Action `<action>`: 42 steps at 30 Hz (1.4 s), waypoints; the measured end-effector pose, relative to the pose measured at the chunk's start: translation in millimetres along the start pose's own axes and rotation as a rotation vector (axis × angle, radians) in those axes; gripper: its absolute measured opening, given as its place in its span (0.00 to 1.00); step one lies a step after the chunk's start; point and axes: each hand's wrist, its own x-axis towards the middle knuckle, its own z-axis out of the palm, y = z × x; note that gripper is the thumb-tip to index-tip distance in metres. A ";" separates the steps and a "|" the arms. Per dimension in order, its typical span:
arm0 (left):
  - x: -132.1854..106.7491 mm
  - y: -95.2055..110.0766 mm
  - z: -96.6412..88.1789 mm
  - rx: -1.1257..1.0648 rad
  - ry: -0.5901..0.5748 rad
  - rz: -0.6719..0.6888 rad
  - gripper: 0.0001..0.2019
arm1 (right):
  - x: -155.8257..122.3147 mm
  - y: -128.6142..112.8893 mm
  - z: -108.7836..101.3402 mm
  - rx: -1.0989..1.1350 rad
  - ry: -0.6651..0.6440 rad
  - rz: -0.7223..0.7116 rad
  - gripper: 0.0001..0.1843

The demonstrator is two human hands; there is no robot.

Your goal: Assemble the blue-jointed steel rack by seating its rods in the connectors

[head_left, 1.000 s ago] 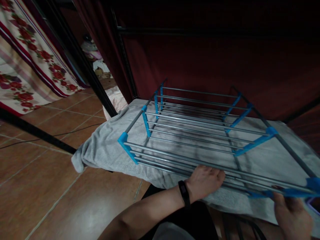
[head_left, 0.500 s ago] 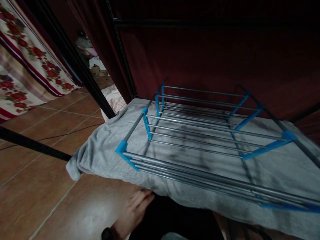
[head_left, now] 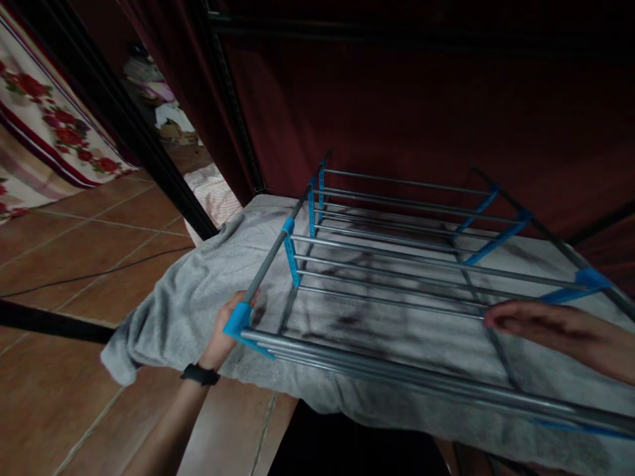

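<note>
A metal rack [head_left: 397, 248] of grey tubes with blue plastic connectors lies on a grey blanket [head_left: 183, 311]. My left hand [head_left: 225, 327], with a black band on its wrist, is at the rack's near left corner. Its fingers curl around the side tube just behind the blue corner piece [head_left: 237, 320], which partly hides them. My right hand [head_left: 526, 320] reaches in from the right over the rack, its fingers stretched out beside the blue connector of a middle shelf. Nothing shows in this hand.
Dark red curtains [head_left: 397, 119] hang behind the rack. A black metal post [head_left: 163, 165] rises at the left, near a floral curtain [head_left: 64, 132]. A dark cable [head_left: 114, 270] crosses the tiled floor [head_left: 64, 377]. Cloth items [head_left: 173, 119] lie piled farther back.
My left hand has risen from beside my lap to the rack's near left corner and taken hold there. My right hand has come into view from the right. The view has shifted slightly.
</note>
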 end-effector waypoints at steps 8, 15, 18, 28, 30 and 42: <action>45.3 31.0 48.2 -0.003 -0.226 0.160 0.21 | 33.0 -43.2 111.2 0.032 -0.386 -0.297 0.24; 63.7 18.6 61.6 0.133 -0.366 0.241 0.18 | 71.2 -6.4 172.6 -0.018 -0.437 -0.316 0.29; 65.6 14.0 65.8 0.199 -0.379 0.282 0.16 | 86.3 -2.3 197.7 -0.055 -0.431 -0.217 0.23; 64.1 -5.6 79.8 0.288 -0.315 0.327 0.16 | 113.3 -37.6 238.6 -0.190 -0.565 -0.169 0.21; 63.7 -7.5 81.4 0.285 -0.296 0.330 0.16 | 116.6 -47.8 235.8 -0.198 -0.604 -0.176 0.23; 61.8 -6.0 92.5 0.429 -0.215 0.327 0.14 | 121.2 -50.6 232.5 -0.066 -0.646 -0.230 0.24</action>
